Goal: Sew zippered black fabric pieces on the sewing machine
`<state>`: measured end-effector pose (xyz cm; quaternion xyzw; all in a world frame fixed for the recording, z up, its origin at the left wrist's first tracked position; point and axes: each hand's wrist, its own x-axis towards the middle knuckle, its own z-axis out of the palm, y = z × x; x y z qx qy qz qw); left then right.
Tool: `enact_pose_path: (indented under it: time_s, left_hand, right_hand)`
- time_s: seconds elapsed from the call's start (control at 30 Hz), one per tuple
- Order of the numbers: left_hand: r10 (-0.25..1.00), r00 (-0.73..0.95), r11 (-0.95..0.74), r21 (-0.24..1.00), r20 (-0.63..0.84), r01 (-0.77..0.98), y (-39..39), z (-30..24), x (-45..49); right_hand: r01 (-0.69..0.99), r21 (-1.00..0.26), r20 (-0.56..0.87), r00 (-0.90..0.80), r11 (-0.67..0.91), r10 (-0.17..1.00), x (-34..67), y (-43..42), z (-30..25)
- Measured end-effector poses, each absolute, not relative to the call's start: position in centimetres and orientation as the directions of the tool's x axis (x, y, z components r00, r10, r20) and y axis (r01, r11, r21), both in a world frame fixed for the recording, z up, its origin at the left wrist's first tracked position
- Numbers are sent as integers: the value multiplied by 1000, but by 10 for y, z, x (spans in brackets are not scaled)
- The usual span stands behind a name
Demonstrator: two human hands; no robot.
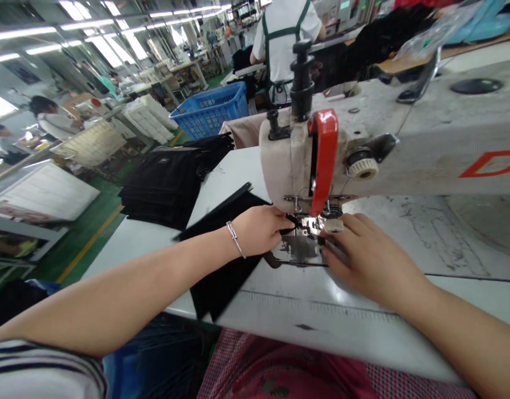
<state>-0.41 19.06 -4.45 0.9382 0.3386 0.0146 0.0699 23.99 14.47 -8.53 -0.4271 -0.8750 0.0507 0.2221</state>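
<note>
Closest to me, at six o'clock, a red checked cloth (255, 360) lies over the lap, just under the smooth, pale table (321, 310) edge. My left hand (259, 230), a thin metal bracelet (236, 239) round its wrist, comes in from eight o'clock. Its fingers are pinched shut on the edge of the black fabric piece (225, 277), a flat, matte, angular panel that runs from the table's front edge up to the needle. My right hand (371, 260) enters from four o'clock and lies low with its fingers stretched toward the scuffed steel needle plate (299, 246). I cannot tell whether it grips anything beneath them. Just above, at twelve o'clock from the hands, stands the sewing machine (404, 144), cream and worn, with a glossy red curved guard (324, 158). Farther off at ten o'clock a stack of black fabric (167, 183) rests, then a blue slotted plastic basket (211, 113). At twelve o'clock, farthest, a person in a white shirt (286, 33) stands.
</note>
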Motion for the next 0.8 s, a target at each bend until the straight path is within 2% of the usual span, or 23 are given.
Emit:
enact_pose_path:
  time_s: [0.07, 0.13, 0.2, 0.23, 0.33, 0.4, 0.5, 0.6, 0.8]
  left_hand:
    - [735, 669, -594, 368, -112, 715, 185, -43, 0]
    - [778, 576, -359, 575, -251, 735, 181, -44, 1]
    - [782, 547, -225, 682, -299, 696, 177, -46, 0]
    - [790, 551, -233, 698, -271, 678, 174, -47, 0]
    - [818, 556, -346, 643, -151, 683, 166, -48, 2]
    - [827, 542, -359, 604, -147, 712, 159, -48, 6]
    - [836, 522, -332, 598, -172, 729, 151, -49, 12]
    - [839, 525, -354, 584, -147, 730, 146, -48, 18]
    - [817, 570, -461, 495, -87, 736, 147, -42, 26]
  right_hand:
    - [721, -285, 322, -548, 631, 772, 241, 146, -84]
    - [704, -289, 293, -581, 649, 760, 244, 149, -85]
    - [679, -284, 296, -610, 677, 735, 246, 152, -88]
    - [676, -280, 315, -606, 682, 730, 246, 154, -90]
    - [723, -245, 395, -534, 646, 747, 243, 157, -94]
    - [731, -196, 433, -534, 654, 726, 240, 155, -96]
    - [562, -182, 469, -671, 807, 574, 236, 148, -96]
    - [404, -256, 417, -774, 878, 477, 235, 140, -97]
    - [439, -353, 324, -771, 826, 548, 233, 136, -95]
